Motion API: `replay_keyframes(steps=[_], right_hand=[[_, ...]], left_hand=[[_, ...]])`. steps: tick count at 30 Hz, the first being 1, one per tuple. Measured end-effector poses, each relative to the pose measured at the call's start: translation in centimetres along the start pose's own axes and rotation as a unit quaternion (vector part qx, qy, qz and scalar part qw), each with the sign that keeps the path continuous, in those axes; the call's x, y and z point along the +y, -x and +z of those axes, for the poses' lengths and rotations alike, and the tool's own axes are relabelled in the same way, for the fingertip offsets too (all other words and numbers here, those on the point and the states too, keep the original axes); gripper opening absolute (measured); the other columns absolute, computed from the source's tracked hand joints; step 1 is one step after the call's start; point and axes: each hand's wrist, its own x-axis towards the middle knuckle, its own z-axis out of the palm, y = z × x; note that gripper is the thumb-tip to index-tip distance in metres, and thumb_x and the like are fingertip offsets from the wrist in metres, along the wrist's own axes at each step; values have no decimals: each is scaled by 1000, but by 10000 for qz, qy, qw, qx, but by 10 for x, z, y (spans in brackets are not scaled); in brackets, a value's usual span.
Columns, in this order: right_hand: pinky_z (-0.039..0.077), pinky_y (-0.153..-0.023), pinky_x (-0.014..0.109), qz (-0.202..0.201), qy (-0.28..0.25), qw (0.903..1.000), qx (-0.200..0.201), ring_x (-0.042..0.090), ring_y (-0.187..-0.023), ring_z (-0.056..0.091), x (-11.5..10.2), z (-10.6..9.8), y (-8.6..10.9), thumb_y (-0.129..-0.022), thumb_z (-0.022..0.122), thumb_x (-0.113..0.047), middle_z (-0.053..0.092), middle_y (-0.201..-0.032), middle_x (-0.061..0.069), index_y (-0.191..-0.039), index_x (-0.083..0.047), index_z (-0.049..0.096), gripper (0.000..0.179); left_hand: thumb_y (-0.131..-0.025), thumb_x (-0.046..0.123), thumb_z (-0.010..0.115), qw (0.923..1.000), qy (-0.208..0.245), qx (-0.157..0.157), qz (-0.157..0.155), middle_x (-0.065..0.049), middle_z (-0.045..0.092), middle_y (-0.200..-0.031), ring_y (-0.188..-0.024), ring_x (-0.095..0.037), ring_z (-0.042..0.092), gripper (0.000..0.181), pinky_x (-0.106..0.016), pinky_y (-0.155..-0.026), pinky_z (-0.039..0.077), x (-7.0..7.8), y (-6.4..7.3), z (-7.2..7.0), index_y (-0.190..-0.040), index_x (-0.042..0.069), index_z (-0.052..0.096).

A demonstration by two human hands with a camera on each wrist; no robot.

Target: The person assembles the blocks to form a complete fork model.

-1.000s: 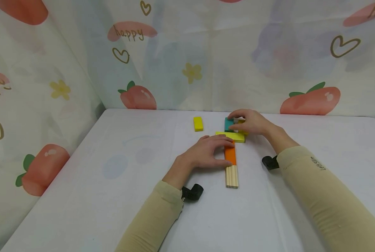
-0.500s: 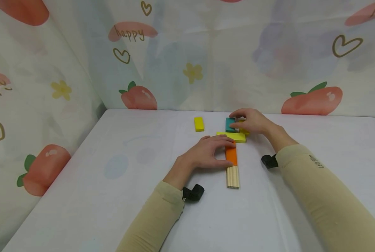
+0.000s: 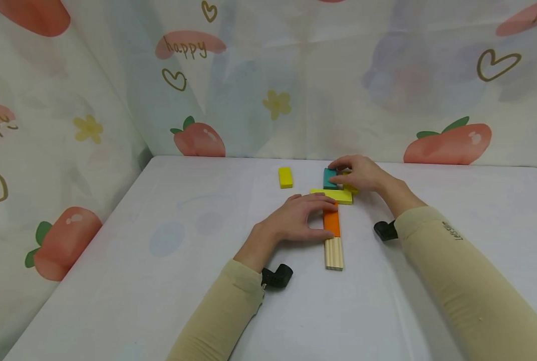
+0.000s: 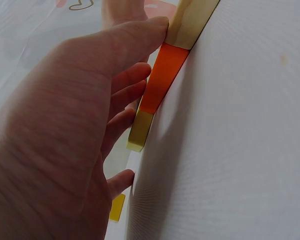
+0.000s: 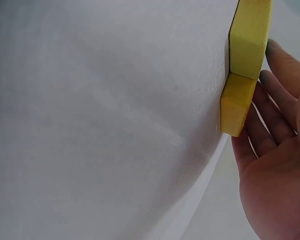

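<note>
A row of flat blocks lies on the white table. My left hand (image 3: 302, 218) spreads thumb and index finger along the orange block (image 3: 332, 224), fingertips touching it. In the left wrist view the thumb tip rests where the orange and plain wooden block (image 4: 192, 22) meet. Across the row's far end lies a light yellow block (image 3: 342, 197). My right hand (image 3: 360, 174) pinches a teal block (image 3: 329, 175) just beyond, between thumb and index finger. Partly under that hand sits a darker yellow block (image 5: 235, 107), touching the light yellow one in the right wrist view.
A separate yellow block (image 3: 285, 178) lies left of the teal one, near the table's back edge. A printed cloth (image 3: 322, 90) hangs behind and to the left. The white tabletop (image 3: 160, 296) stretches around the blocks.
Both hands and the blocks hold nearly the same places. Only a slight shift of the whole head view shows.
</note>
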Motion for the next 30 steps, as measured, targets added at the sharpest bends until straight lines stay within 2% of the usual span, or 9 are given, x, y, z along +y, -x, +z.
replay_keyframes(steps=[30], right_hand=[[37, -108, 61, -149, 90, 9997, -150, 46, -127, 45, -4, 0, 2, -96, 71, -25, 54, -135, 27, -136, 0, 59, 49]], left_hand=[[-92, 49, 68, 10000, 25, 61, 52, 12, 47, -150, -142, -2, 31, 57, -45, -119, 20, -1, 1, 0, -143, 25, 59]])
